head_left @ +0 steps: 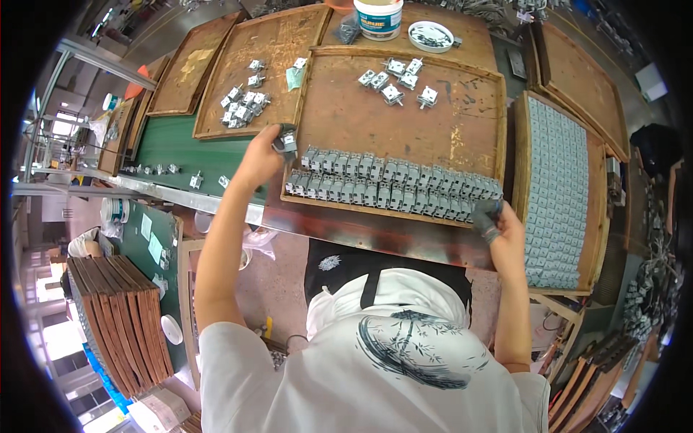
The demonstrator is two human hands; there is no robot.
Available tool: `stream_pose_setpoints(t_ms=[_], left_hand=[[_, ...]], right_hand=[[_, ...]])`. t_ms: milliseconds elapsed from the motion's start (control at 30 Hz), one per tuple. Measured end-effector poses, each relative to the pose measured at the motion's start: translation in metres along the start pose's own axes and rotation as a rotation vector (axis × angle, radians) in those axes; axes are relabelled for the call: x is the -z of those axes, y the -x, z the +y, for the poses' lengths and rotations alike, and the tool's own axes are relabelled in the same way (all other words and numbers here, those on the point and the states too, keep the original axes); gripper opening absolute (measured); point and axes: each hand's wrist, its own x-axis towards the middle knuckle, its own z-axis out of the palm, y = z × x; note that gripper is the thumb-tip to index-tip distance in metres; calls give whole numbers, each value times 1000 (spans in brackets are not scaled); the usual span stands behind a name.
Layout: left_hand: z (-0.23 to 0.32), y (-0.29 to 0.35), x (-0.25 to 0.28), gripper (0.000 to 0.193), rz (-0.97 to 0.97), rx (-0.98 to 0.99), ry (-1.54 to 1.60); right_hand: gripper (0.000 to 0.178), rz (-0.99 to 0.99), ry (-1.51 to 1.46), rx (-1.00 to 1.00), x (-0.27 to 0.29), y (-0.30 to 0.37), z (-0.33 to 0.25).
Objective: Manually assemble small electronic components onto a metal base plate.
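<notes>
My left hand [261,157] is pinched around a small silver metal-and-grey part [289,141], held at the left rim of a wooden tray [404,130]. Dark coverings wrap the fingertips of both hands. My right hand [505,237] has its fingers curled at the right end of two long rows of similar parts [382,186], standing tightly side by side along the tray's near edge. What lies between the right fingers is hidden. Several loose parts [393,92] with pale top faces lie near the tray's far side.
Another wooden tray [249,40] at the left holds a cluster of parts [244,107]. A green belt [173,137] carries a few more. At right stands a tray packed with parts [556,180]. Beyond are a white bucket [378,20] and a round dish [431,36]. Stacked boards [119,317] stand at lower left.
</notes>
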Motion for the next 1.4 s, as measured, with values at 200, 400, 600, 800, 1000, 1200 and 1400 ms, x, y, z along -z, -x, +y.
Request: stream_pose_setpoints(t_ms=[200, 400, 600, 800, 1000, 1200, 1400], left_hand=[[-15, -44, -6, 56, -534, -36, -173], [-118, -33, 9, 67, -475, 136, 111], [-20, -52, 4, 68, -560, 136, -129], [-28, 7, 30, 55, -180, 21, -269], [-90, 25, 27, 36, 264, 300, -397], [-97, 72, 5, 44, 136, 589, -557], [-120, 71, -20, 41, 233, 557, -310]], right_hand=[[9, 231, -10, -7, 65, 23, 19], [16, 622, 182, -34, 191, 55, 71], [25, 1006, 703, -284, 308, 93, 126], [51, 537, 871, -594, 319, 88, 130], [55, 648, 454, -218, 416, 136, 214], [41, 901, 157, -74, 302, 73, 124], [35, 584, -315, 162, 185, 34, 91]])
